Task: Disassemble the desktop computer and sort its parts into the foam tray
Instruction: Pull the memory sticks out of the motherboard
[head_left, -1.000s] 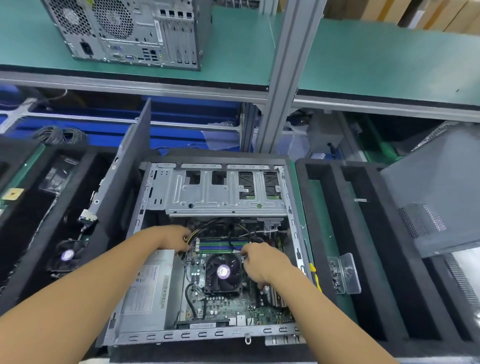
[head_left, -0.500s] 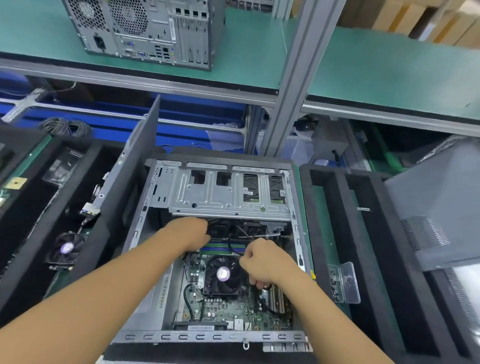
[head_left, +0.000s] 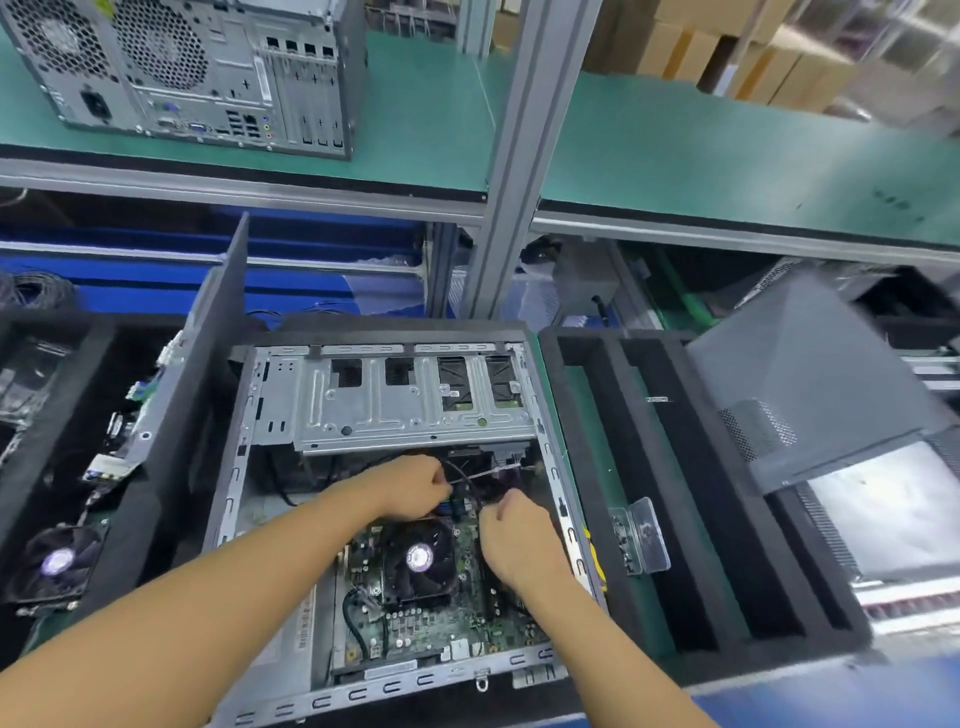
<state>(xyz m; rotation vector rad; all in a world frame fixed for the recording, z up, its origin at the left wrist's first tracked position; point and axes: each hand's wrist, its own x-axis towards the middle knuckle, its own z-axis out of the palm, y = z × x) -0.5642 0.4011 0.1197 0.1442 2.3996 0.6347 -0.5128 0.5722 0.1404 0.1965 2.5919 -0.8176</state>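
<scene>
An open grey metal desktop computer case lies on its side between a black foam tray with long slots on the right and a second black foam tray on the left. The person's left hand reaches in below the silver punched-metal drive cage, its fingers curled and pinching thin black and white cables. The right hand sits just beside it with its fingers folded under. The back of the hand hides whatever they hold, so that grip cannot be told.

No brand can be read. The round pale sticker on the black CPU cooler fan is a blur, and print on the green motherboard is too small. A white printed label shows only an edge beside the left forearm. A loose black fan in the left tray carries a similar unreadable sticker. A small clear plastic box holds dark bits too small to identify. On the green upper shelf, a second grey tower computer is cut off at the frame's top.
</scene>
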